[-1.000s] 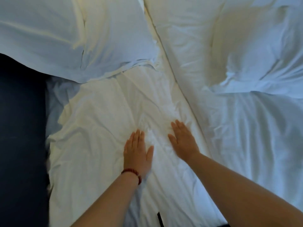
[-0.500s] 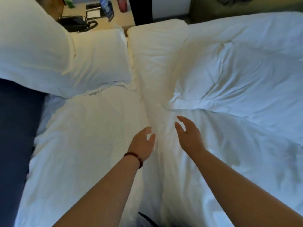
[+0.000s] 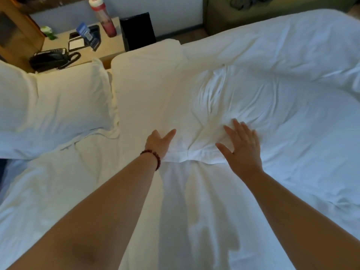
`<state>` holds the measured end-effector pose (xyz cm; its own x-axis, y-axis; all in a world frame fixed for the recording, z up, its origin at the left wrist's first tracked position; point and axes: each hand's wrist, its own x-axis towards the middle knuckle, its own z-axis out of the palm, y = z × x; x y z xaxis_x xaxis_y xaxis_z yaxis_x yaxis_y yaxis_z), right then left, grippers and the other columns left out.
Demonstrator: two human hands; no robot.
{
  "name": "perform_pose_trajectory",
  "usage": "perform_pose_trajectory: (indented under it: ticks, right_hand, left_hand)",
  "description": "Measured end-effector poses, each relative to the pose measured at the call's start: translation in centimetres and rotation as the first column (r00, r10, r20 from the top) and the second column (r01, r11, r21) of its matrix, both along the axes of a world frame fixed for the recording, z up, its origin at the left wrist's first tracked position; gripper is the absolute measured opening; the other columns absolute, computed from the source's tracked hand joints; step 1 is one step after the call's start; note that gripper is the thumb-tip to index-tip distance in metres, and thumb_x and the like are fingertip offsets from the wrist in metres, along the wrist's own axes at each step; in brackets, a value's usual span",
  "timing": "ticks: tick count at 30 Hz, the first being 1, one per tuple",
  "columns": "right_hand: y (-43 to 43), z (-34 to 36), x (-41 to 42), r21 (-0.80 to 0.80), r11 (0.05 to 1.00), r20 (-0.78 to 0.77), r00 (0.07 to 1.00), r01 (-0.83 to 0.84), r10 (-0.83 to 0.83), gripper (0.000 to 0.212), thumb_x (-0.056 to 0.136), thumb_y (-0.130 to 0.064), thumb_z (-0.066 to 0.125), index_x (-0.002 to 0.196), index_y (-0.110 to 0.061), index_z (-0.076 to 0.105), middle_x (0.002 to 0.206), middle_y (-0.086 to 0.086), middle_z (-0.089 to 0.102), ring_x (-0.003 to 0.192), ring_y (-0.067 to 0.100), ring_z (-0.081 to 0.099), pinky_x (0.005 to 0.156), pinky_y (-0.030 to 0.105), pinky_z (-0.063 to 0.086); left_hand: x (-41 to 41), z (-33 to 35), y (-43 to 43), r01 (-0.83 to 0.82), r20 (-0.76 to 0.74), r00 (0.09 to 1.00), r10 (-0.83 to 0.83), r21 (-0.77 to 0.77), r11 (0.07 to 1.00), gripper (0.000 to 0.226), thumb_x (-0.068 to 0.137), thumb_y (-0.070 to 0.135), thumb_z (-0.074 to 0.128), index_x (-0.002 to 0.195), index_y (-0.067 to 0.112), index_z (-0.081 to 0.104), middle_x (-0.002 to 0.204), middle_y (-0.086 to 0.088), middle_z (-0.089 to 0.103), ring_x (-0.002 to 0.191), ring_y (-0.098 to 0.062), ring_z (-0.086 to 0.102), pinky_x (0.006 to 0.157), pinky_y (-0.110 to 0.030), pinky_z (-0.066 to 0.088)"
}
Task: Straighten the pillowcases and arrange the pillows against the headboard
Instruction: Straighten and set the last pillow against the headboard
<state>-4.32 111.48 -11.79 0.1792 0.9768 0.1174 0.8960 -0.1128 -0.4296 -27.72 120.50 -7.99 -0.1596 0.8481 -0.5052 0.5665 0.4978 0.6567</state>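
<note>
White pillow reached; bed sheet left behind. Right hand laid flat on its near hem, fingers spread. Left hand set against the corner just left of that, thumb out, fingers hidden, grip impossible to tell. Straightening of this pillowcase probably begun.

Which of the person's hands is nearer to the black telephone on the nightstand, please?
Left. The left hand touches the pillow's near edge, below-right of the telephone; the right hand lies farther right.

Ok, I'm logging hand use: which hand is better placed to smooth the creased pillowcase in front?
Right, probably. The right hand lies flat, fingers spread, on the pillowcase right at its creases. The left hand sits at its near left edge, by smoother fabric.
</note>
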Motion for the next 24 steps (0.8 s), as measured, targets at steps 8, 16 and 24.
perform_pose_trajectory:
  ticks: [8,16,24]
  right_hand:
    - [2.6,-4.0,2.1,-0.082,0.996,-0.116,0.992,0.038,-0.048,0.074,0.084,-0.073,0.025,0.149,-0.039,0.030,0.159,-0.012,0.026,0.148,0.010,0.019,0.118,0.034,0.008]
    - [0.0,-2.1,1.3,-0.007,0.999,-0.213,0.976,0.040,-0.040,0.067,0.086,-0.066,0.037,0.145,-0.033,0.041,0.153,-0.008,0.039,0.141,0.015,0.034,0.115,0.037,0.020]
    - [-4.4,3.7,-3.6,0.166,0.986,0.055,0.998,-0.034,0.025,0.076,0.090,-0.072,0.037,0.141,-0.017,0.050,0.149,0.007,0.045,0.141,0.026,0.037,0.114,0.046,0.027]
  left_hand:
    - [5.8,-0.2,4.0,-0.070,0.044,0.996,0.073,-0.074,0.995,0.082,0.088,0.059,0.058,0.154,0.028,0.022,0.146,-0.013,0.043,0.122,-0.032,0.049,0.101,-0.036,0.038]
    - [4.8,2.5,-1.0,-0.353,0.300,0.903,0.306,0.114,0.929,0.040,0.082,0.050,0.071,0.105,0.018,0.061,0.090,0.007,0.067,0.083,-0.008,0.063,0.064,-0.022,0.045]
    - [-2.2,7.8,-7.5,-0.443,0.322,0.874,0.365,0.215,0.870,0.043,0.083,0.047,0.071,0.115,0.019,0.063,0.099,0.009,0.068,0.090,-0.006,0.064,0.074,-0.023,0.049]
